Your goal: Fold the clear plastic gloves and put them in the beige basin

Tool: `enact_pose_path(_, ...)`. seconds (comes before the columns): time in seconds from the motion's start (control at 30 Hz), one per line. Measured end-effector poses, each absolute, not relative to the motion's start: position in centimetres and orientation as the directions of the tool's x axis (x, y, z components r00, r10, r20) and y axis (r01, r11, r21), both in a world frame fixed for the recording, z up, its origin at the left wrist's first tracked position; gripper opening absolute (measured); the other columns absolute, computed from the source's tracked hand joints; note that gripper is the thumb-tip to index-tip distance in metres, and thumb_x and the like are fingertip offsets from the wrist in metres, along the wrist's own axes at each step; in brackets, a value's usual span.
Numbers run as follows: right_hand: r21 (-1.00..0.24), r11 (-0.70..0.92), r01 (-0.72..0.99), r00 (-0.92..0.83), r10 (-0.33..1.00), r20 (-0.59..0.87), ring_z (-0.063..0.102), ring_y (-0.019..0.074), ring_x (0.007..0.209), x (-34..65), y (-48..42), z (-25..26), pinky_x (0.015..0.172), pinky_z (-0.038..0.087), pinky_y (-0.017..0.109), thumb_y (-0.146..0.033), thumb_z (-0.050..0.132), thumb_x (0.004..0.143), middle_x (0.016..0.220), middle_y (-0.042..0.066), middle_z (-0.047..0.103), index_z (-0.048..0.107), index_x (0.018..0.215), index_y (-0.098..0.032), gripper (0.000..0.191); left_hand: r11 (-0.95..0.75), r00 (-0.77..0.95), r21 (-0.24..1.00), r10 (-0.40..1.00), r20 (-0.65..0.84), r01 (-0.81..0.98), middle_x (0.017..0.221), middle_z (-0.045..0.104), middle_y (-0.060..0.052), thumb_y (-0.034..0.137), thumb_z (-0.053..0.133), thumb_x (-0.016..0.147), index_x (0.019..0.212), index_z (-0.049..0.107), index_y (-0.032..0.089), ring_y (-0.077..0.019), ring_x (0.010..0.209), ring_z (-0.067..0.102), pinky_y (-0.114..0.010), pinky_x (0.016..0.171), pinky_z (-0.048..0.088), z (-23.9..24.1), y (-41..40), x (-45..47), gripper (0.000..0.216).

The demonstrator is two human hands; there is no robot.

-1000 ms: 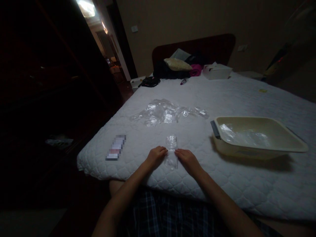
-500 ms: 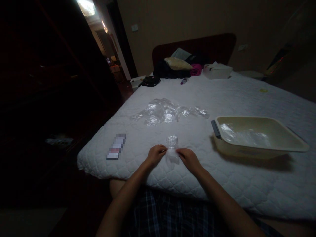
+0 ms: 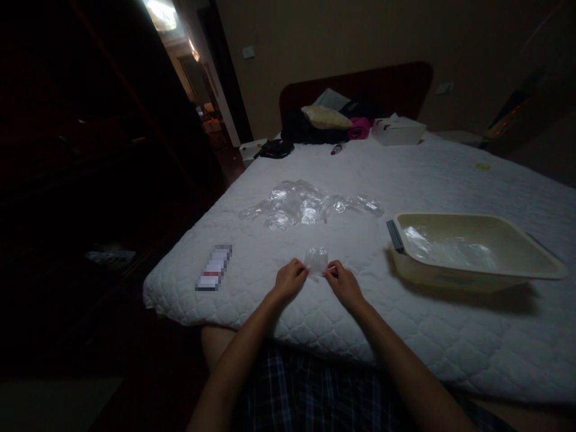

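A small clear plastic bag (image 3: 317, 260), folded into a short piece, lies on the white quilted bedding (image 3: 252, 258) in front of me. My left hand (image 3: 290, 279) pinches its near left corner between thumb and fingers. At the near right corner, my right hand (image 3: 342, 282) pinches it in the same way. Beyond my hands spreads a loose pile of crumpled clear plastic bags (image 3: 294, 201). To the right stands a cream plastic basin (image 3: 477, 279) with a grey handle, and more clear plastic lies inside it.
A blurred-out phone-like object (image 3: 213, 269) lies on the bed at left. Farther back are a white box (image 3: 398, 132), a pink roll (image 3: 359, 128), a pale cushion (image 3: 326, 117), a black bag (image 3: 274, 149) and a small bottle (image 3: 337, 149). The bed's left edge drops to dark floor.
The plastic bag has gone from a longer strip to a shorter piece, its near part folded away from me. Both hands keep hold at its sides.
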State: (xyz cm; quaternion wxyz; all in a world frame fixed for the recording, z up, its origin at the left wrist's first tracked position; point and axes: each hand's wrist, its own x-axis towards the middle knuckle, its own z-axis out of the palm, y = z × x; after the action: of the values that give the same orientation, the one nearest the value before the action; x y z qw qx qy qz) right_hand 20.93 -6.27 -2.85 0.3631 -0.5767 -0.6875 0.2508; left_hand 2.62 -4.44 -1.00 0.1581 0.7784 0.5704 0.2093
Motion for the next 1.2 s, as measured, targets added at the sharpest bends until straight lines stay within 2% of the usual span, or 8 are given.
enact_pose_path(0.17,-0.697,0.194,0.69,-0.029,0.97,0.242,0.062,0.0163,0.067,20.6,-6.1,-2.4,0.058,0.04,0.024,-0.032,0.043,0.083,0.076,0.002,0.067,0.048,0.096,-0.021,0.018,-0.165,0.133,0.447,0.986,0.103,0.879,0.08,0.059,-0.001,0.032,0.042,0.082,0.077,0.059,0.019,-0.0121,0.073,0.054,-0.022,0.063,0.035,-0.5,-4.5,3.6,0.021)
enact_pose_path(0.33,-0.632,0.225,0.742,-0.054,0.959,0.278,0.062,0.0166,0.069,20.3,-6.0,-2.3,0.062,0.041,0.025,-0.029,0.04,0.084,0.077,0.001,0.066,0.047,0.104,-0.02,0.023,-0.084,0.073,0.463,0.996,0.042,0.882,0.08,0.062,-0.002,0.031,0.044,0.08,0.079,0.059,0.019,-0.014,0.073,0.055,-0.022,0.061,0.033,-0.3,-4.3,3.9,0.019)
enact_pose_path(0.53,-0.558,0.314,0.768,-0.073,0.909,0.412,0.059,0.015,0.077,20.2,-5.6,-2.5,0.068,0.044,0.025,-0.023,0.042,0.083,0.095,0.008,0.059,0.049,0.106,-0.015,0.025,-0.015,0.017,0.443,1.0,-0.001,0.896,0.081,0.064,-0.003,0.031,0.045,0.078,0.081,0.059,0.018,-0.015,0.075,0.056,-0.022,0.062,0.034,-0.1,-4.3,4.1,0.019)
enact_pose_path(0.63,-0.474,0.333,0.815,-0.124,0.9,0.419,0.058,0.0155,0.078,20.2,-5.4,-2.5,0.065,0.045,0.024,-0.021,0.041,0.084,0.098,0.008,0.056,0.047,0.112,-0.014,0.029,-0.05,0.044,0.442,0.999,0.023,0.896,0.08,0.063,-0.002,0.03,0.045,0.078,0.079,0.059,0.019,-0.0146,0.074,0.056,-0.022,0.061,0.034,0.0,-4.3,4.1,0.018)
enact_pose_path(0.8,-0.262,0.335,0.905,-0.234,0.907,0.35,0.059,0.0146,0.069,19.8,-5.4,-2.3,0.054,0.044,0.023,-0.015,0.038,0.084,0.107,0.008,0.053,0.027,0.133,-0.025,0.051,-0.043,0.048,0.428,0.999,0.001,0.903,0.081,0.063,-0.002,0.03,0.045,0.077,0.079,0.059,0.019,-0.0144,0.073,0.056,-0.022,0.061,0.034,0.1,-4.3,4.1,0.018)
enact_pose_path(0.9,-0.191,0.343,0.92,-0.265,0.901,0.344,0.06,0.0165,0.077,19.7,-5.6,-2.2,0.054,0.046,0.023,-0.013,0.037,0.083,0.123,0.011,0.045,0.032,0.132,-0.026,0.05,-0.031,0.034,0.43,0.999,0.0,0.902,0.081,0.063,-0.003,0.03,0.044,0.078,0.08,0.059,0.019,-0.0147,0.074,0.056,-0.023,0.062,0.034,0.2,-4.4,4.1,0.019)
enact_pose_path(1.03,-0.146,0.396,0.906,-0.325,0.875,0.358,0.059,0.0195,0.088,19.7,-5.8,-2.0,0.06,0.049,0.027,-0.01,0.036,0.081,0.14,0.011,0.029,0.036,0.13,-0.024,0.05,-0.023,0.034,0.434,0.999,-0.018,0.901,0.079,0.063,-0.004,0.031,0.045,0.078,0.08,0.059,0.018,-0.0159,0.074,0.057,-0.023,0.061,0.034,0.4,-4.4,4.2,0.019)
enact_pose_path(1.2,-0.177,0.44,0.88,-0.355,0.858,0.371,0.057,0.0204,0.095,19.8,-5.7,-2.0,0.066,0.05,0.029,-0.007,0.035,0.079,0.142,0.007,0.027,0.032,0.132,-0.024,0.056,-0.001,0.017,0.431,0.999,-0.034,0.902,0.082,0.064,-0.004,0.031,0.046,0.077,0.08,0.06,0.018,-0.0163,0.076,0.057,-0.024,0.062,0.035,0.8,-4.4,4.2,0.019)
